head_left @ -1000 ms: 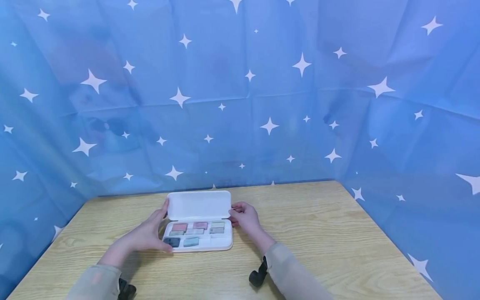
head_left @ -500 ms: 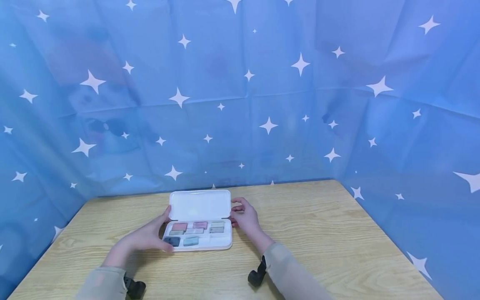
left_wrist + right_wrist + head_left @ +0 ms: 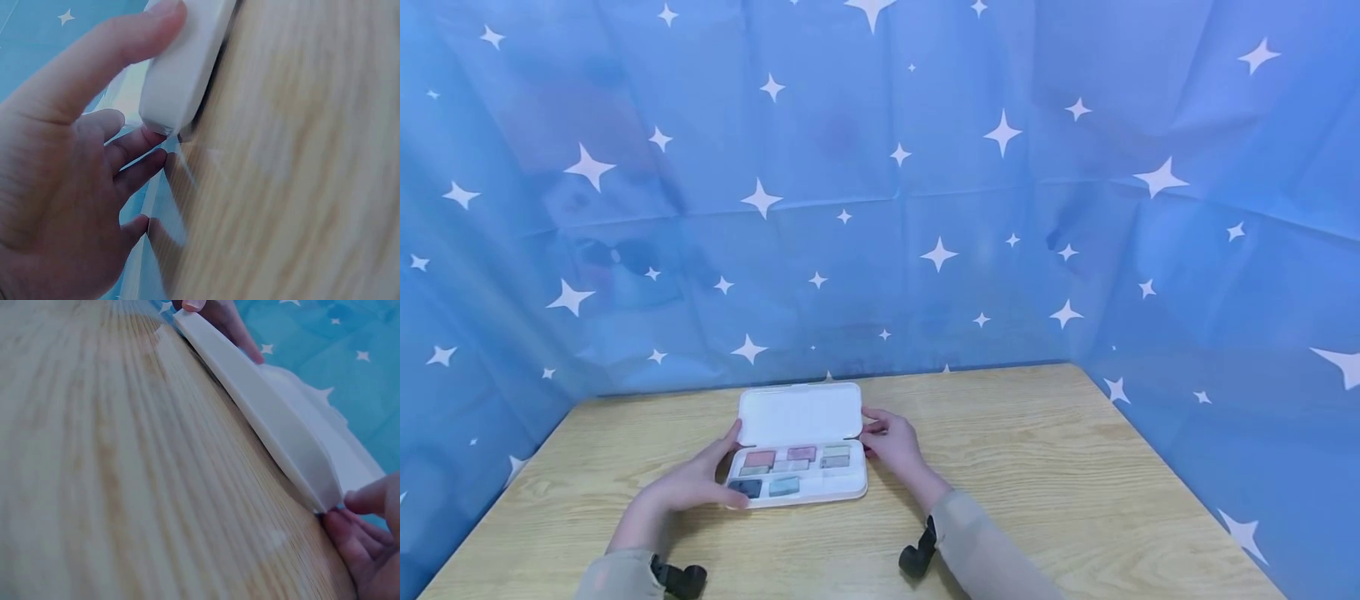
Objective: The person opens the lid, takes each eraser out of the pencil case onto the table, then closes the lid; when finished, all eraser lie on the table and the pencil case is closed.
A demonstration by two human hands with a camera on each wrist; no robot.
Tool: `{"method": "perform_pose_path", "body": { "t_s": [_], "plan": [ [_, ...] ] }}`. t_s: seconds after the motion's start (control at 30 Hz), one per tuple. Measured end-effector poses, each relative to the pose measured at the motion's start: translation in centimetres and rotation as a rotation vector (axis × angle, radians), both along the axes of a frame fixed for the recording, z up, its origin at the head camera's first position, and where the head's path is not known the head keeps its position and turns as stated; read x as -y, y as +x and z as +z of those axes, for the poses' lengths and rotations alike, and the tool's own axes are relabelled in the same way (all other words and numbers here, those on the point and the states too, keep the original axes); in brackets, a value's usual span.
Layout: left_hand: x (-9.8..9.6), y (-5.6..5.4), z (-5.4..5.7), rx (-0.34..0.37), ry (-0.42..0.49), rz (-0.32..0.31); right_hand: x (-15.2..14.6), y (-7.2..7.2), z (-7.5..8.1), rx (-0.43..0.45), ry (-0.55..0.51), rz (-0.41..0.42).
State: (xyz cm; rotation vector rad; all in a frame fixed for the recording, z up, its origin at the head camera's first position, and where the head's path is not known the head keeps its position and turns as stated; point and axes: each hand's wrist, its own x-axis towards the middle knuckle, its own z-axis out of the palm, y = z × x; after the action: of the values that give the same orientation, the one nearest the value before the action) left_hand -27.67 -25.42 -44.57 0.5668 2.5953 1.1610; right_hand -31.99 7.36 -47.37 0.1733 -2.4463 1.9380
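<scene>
A white hinged palette box (image 3: 845, 485) lies on the table with its lid (image 3: 801, 415) tilted back. Inside are several small blocks, among them a pink block (image 3: 761, 458), a dark block (image 3: 746, 489) and a pale blue block (image 3: 785, 486). My left hand (image 3: 694, 486) grips the box's left end, thumb at the front corner and fingers toward the back. The left wrist view has that thumb on the white box side (image 3: 178, 75) and the fingers spread beneath its corner. At the right end, my right hand (image 3: 895, 443) holds the corner near the hinge between thumb and fingers.
The wood-grain table (image 3: 1060, 483) extends to both sides of the box. A blue curtain (image 3: 880, 275) with white stars hangs behind it and along the sides. Dark wrist-worn devices, one being the right wrist camera (image 3: 917, 554), jut out below the sleeves.
The left sleeve and forearm have moved to the right, and the box's left side has shifted slightly. Both hands keep their places at its ends.
</scene>
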Motion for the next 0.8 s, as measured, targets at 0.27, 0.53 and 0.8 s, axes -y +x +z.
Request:
{"method": "perform_pose_path", "body": {
  "t_s": [0.27,0.53,0.8],
  "plan": [
    [0.16,0.14,-0.09,0.012,-0.02,0.028,-0.06,0.39,0.02,-0.072,0.076,0.062],
    [-0.08,0.48,0.22,0.004,-0.062,0.043,-0.12,0.29,0.01,-0.075,0.146,0.088],
    [-0.04,0.3,-0.06,-0.005,-0.07,0.046,-0.2,0.25,0.12,-0.091,0.209,0.087]
  ]
}}
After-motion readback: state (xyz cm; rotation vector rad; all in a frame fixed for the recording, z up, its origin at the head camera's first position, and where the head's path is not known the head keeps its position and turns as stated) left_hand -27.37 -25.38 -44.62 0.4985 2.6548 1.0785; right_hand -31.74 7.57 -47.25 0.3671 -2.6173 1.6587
